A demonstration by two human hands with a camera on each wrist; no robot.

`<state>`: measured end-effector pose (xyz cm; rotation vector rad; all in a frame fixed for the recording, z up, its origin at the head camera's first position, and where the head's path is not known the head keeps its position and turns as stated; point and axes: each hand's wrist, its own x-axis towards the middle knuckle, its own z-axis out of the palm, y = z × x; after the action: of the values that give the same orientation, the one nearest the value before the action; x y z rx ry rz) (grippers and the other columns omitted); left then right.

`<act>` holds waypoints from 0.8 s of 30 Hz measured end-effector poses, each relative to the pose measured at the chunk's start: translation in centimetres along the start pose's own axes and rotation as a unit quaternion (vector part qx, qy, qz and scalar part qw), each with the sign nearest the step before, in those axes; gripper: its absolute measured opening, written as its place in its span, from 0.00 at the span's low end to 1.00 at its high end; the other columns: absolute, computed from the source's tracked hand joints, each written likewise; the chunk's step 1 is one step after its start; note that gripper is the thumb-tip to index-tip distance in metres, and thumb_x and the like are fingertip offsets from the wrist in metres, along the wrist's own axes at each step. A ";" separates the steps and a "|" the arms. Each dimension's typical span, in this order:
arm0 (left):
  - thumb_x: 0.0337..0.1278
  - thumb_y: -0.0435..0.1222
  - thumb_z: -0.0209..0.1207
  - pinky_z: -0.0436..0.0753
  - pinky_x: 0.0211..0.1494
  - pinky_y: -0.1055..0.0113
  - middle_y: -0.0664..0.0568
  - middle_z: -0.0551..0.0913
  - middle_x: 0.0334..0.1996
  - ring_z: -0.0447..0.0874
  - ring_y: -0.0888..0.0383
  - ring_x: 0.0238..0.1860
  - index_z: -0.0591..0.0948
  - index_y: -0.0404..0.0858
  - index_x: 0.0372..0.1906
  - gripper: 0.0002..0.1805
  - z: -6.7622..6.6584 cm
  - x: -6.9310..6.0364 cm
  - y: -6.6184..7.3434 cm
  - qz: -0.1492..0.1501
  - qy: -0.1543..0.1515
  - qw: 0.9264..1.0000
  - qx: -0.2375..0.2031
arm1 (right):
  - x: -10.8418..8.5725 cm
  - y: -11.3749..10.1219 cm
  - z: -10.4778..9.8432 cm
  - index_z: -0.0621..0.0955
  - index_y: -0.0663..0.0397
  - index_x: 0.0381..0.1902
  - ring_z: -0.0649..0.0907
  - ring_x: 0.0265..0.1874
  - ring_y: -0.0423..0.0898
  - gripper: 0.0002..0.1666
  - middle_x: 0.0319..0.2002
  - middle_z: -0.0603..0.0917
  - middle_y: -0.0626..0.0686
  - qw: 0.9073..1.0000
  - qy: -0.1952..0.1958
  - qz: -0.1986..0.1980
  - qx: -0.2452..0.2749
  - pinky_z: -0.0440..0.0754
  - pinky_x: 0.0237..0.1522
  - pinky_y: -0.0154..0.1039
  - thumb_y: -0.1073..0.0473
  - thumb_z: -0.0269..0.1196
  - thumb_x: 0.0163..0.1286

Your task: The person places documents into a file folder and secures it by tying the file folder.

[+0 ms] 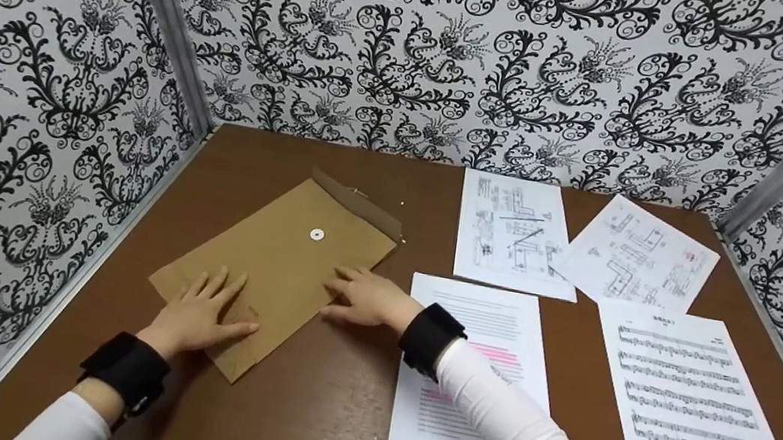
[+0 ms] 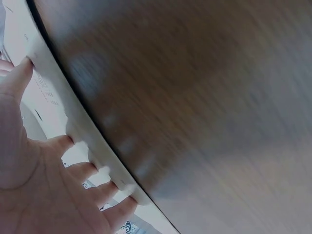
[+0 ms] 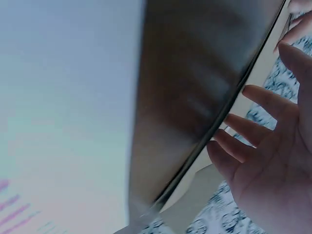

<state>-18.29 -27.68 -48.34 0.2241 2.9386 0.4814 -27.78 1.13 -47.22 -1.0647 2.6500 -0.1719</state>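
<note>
Fingers extended, our left hand [image 1: 201,317] and right hand [image 1: 367,299] are touching the envelope [image 1: 295,264], its flap [image 1: 363,206] lying at one o'clock.

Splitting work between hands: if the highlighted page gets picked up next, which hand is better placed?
Right, most likely. The right hand is at the side of the envelope facing the highlighted page, its sleeve crossing above that page. The left hand lies on the envelope, farther away.
</note>
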 end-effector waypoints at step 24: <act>0.61 0.64 0.59 0.53 0.75 0.23 0.28 0.49 0.81 0.44 0.23 0.80 0.56 0.37 0.81 0.54 -0.5 0.3 -0.2 -0.011 -0.032 0.999 -0.002 | 0.9 4.1 -0.5 0.62 0.33 0.80 0.56 0.81 0.68 0.37 0.83 0.55 0.55 0.997 0.014 0.069 -0.013 0.56 0.82 0.60 0.31 0.48 0.78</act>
<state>-18.66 -28.00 -48.02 0.2011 2.8749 0.4693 -31.25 3.50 -47.76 -0.8887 2.7467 -0.1255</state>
